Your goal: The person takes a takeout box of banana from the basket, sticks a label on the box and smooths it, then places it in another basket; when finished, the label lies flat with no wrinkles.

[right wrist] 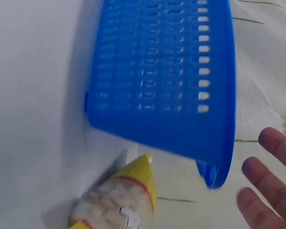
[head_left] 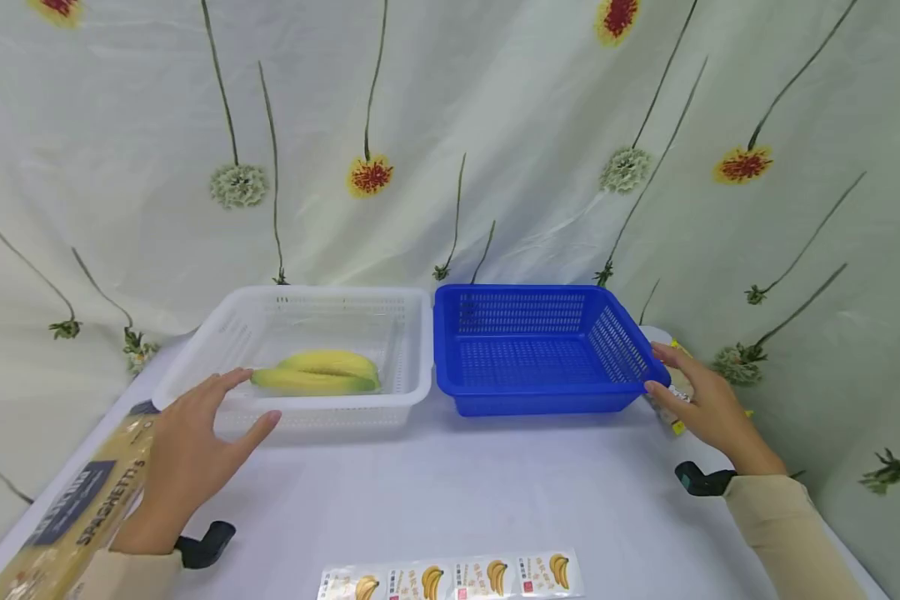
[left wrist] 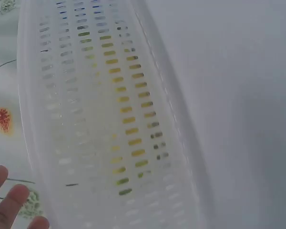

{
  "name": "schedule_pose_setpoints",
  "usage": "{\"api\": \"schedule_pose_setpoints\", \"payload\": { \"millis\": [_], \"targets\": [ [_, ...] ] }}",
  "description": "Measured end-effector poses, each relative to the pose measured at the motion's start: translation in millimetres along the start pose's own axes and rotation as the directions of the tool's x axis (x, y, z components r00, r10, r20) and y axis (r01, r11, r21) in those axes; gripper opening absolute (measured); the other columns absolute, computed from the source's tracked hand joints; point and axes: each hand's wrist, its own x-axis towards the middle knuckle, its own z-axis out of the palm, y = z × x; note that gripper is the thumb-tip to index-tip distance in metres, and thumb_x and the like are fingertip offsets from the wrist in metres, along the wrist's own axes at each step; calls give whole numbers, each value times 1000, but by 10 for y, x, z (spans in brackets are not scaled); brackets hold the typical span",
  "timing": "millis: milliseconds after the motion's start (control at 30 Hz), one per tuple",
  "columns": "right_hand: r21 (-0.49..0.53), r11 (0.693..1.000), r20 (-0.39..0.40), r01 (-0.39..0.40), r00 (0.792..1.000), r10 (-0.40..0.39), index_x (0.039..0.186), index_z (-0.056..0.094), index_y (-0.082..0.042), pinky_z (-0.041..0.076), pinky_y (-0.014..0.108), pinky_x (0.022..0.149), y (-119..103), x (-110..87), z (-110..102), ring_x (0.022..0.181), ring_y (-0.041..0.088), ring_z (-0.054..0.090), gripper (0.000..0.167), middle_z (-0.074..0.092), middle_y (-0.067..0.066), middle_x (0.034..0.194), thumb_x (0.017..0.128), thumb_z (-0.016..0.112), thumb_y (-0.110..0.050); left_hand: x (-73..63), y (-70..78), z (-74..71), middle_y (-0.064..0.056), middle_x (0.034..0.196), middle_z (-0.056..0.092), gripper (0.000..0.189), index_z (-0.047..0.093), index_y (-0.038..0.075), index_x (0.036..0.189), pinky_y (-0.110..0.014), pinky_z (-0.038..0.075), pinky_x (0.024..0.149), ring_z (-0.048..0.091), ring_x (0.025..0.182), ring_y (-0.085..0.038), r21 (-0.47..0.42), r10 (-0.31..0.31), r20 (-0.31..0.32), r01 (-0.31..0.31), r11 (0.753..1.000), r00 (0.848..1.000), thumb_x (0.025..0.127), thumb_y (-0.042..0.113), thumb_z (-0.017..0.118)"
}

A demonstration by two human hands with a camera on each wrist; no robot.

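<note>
My left hand (head_left: 187,458) hovers by the front left corner of a white plastic basket (head_left: 330,402), thumb and fingers spread and holding nothing. Inside that basket lie yellow-green bananas (head_left: 315,382), also visible through the slots in the left wrist view. To its right stands a blue plastic basket (head_left: 540,406) with nothing seen inside. My right hand (head_left: 708,408) is beside the blue basket's front right corner, fingers parted. In the right wrist view its fingertips (right wrist: 255,169) appear apart from the blue rim.
A long pack of spaghetti (head_left: 105,500) lies along the table's left side. Behind my right hand is a clear bag with yellow edges (right wrist: 119,200). A strip of banana-printed stickers (head_left: 450,579) lies at the front edge. A flowered cloth (head_left: 495,125) hangs behind the baskets.
</note>
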Motion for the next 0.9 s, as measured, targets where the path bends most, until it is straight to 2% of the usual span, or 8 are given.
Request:
{"api": "schedule_pose_setpoints", "payload": {
  "millis": [133, 233, 400, 500, 733, 900],
  "targets": [
    [70, 997, 20, -15, 1000, 14, 162, 39, 4, 39, 78, 109, -75, 90, 21, 143, 63, 44, 64, 49, 37, 157, 110, 66, -20, 53, 41, 94, -32, 136, 67, 60, 70, 0, 135, -72, 43, 105, 58, 129, -57, -125, -51, -29, 47, 991, 998, 83, 22, 91],
    [98, 995, 15, -5, 1000, 4, 162, 39, 3, 39, 76, 111, -123, 160, 48, 144, 61, 45, 63, 49, 35, 157, 110, 66, -19, 82, 37, 158, -31, 134, 70, 55, 73, 1, 131, -72, 37, 109, 60, 127, -55, -154, -65, -30, 60, 986, 997, 84, 22, 91],
    [136, 990, -8, 42, 999, -41, 161, 42, 1, 41, 69, 113, -202, 290, 92, 143, 55, 50, 59, 54, 33, 154, 110, 65, -18, 94, -31, 249, -28, 126, 74, 49, 77, 3, 123, -73, 23, 117, 60, 124, -53, -135, -67, -45, 61, 989, 997, 83, 26, 92],
    [169, 983, -10, 74, 997, -73, 160, 43, 3, 44, 67, 111, -244, 364, 115, 137, 54, 56, 56, 58, 34, 148, 111, 64, -15, 94, -76, 299, -28, 121, 75, 44, 79, 4, 116, -71, 21, 119, 59, 123, -52, -121, -69, -45, 63, 991, 997, 83, 29, 91],
    [250, 965, 76, 72, 993, -94, 160, 44, 3, 53, 61, 105, -367, 569, 187, 131, 50, 62, 55, 62, 32, 144, 111, 62, -14, 82, -133, 348, -27, 113, 76, 40, 81, 4, 106, -71, 22, 115, 59, 116, -49, -106, -75, -48, 70, 992, 996, 82, 33, 92],
    [305, 950, 147, 65, 982, -115, 158, 46, 4, 54, 62, 103, -478, 684, 225, 131, 48, 62, 53, 64, 30, 142, 110, 63, -11, 86, -148, 358, -28, 112, 77, 40, 81, 4, 106, -71, 21, 112, 57, 110, -47, -104, -74, -44, 69, 992, 996, 82, 35, 92]
  ]
}}
